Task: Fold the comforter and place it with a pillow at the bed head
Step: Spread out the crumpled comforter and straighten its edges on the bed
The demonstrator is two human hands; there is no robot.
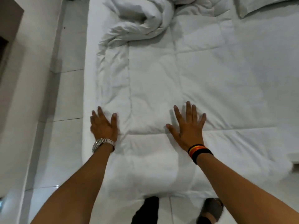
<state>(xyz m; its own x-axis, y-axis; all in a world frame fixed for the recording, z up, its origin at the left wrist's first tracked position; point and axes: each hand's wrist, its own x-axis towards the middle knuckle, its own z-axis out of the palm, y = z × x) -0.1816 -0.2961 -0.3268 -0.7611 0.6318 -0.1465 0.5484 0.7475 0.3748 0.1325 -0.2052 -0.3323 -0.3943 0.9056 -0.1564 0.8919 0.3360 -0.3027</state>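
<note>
A white comforter (pixel 169 81) lies spread over the bed (pixel 267 62), flattened across the near and middle part and bunched into a twisted heap toward 12 o'clock. Its left edge runs just inside the mattress's left border, wrinkled along a stitched seam; its near edge hangs over the foot of the bed at 6 o'clock, just above the person's feet.

The left hand (pixel 103 126) rests palm down at about 8 o'clock, fingers spread and flat, gripping nothing, right at the comforter's left edge where it meets the mattress side. A metal watch (pixel 102 143) sits on that wrist. The right hand (pixel 188 128) presses flat at the frame's centre, fingers splayed and released, on the comforter near a horizontal quilted seam. A striped wristband (pixel 199 152) circles that wrist.

A pillow (pixel 262 5) lies at 1 o'clock, at the top right corner, apart from the bunched heap. To the right, from 2 to 4 o'clock, the bed surface is broad and smooth. On the left, from 7 to 11 o'clock, a strip of pale tiled floor (pixel 64 110) separates the bed from a white wall (pixel 29 78), leaving a narrow walkway. A dark sandal (pixel 210 210) shows at 6 o'clock on the tiles.
</note>
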